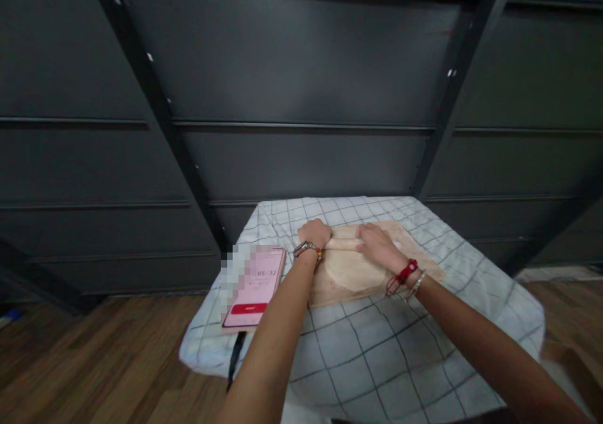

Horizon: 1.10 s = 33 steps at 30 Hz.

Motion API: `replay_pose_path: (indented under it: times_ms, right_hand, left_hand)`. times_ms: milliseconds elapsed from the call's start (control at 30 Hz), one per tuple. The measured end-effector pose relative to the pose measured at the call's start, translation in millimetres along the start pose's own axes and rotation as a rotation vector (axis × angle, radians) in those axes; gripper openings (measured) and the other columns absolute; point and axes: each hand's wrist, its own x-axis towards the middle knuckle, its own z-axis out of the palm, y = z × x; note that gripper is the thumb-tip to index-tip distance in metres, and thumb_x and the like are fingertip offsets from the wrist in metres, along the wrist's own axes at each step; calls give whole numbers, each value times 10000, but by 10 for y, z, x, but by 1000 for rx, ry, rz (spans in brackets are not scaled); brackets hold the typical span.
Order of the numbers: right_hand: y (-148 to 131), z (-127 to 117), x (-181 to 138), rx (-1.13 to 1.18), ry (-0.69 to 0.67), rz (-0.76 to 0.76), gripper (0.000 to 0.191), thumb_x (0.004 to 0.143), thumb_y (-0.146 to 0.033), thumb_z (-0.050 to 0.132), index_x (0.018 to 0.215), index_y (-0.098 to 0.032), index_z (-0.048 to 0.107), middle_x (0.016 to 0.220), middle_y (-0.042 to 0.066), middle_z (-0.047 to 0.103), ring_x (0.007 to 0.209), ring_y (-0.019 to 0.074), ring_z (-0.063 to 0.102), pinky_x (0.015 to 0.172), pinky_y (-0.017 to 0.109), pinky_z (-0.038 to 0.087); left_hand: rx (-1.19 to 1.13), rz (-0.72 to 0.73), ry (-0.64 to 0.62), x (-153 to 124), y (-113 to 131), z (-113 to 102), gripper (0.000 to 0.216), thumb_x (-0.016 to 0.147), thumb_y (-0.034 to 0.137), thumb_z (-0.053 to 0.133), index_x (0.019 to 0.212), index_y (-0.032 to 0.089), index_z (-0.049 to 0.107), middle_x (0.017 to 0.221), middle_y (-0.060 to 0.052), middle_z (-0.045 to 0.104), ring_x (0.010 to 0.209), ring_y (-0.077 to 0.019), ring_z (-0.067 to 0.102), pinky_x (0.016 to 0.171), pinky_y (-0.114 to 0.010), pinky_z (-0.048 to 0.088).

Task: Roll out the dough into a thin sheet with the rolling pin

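A thin, round, cream-coloured sheet that looks like dough point(354, 272) lies flat on a brownish rectangular mat point(325, 293). Across its far side runs a narrow pale roll point(343, 244); I cannot tell whether it is a folded edge of the sheet or a separate stick. My left hand point(315, 232) is closed at the left end of this roll, its fingers curled and mostly hidden from view. At the right end my right hand point(377, 245) has its thumb and fingers closed on it. Bracelets circle both wrists.
A phone point(254, 286) showing a timer lies left of my left forearm, with a black strap point(235, 358) hanging near it. A white checked cloth point(348, 348) covers the table. Behind stands a dark panelled wall point(301, 66); the floor point(141, 361) is wood-patterned.
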Motion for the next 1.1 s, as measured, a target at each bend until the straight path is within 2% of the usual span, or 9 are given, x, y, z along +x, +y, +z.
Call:
replay_pose_path:
  times_ms: [400,767,1100]
  right_hand:
    - [-127,0,-120,-14,14,43,146,855,-135,559,992,-110,600,1038,131,610,994,205,524,856,309,351]
    - [-77,-9,-19,-28,-46,-8,130,837,-106,535,950,-92,597,1008,170,618,975,237,525,817,333,371]
    - [-34,44,-60,18,15,-40,118,839,-97,526,939,-135,575,961,123,605,933,216,516,826,332,380]
  left_hand:
    - [2,-7,4,-31,20,-23,376,845,273,461,1111,136,689,1119,-177,680,1048,-273,647,780,-302,506]
    - [-7,-19,21,-14,19,-12,356,836,294,498,1081,141,707,1092,-177,691,1030,-261,654,766,-276,498]
    - [10,-12,14,-12,18,-1,372,833,280,467,1092,145,698,1086,-178,692,1033,-270,654,761,-295,501]
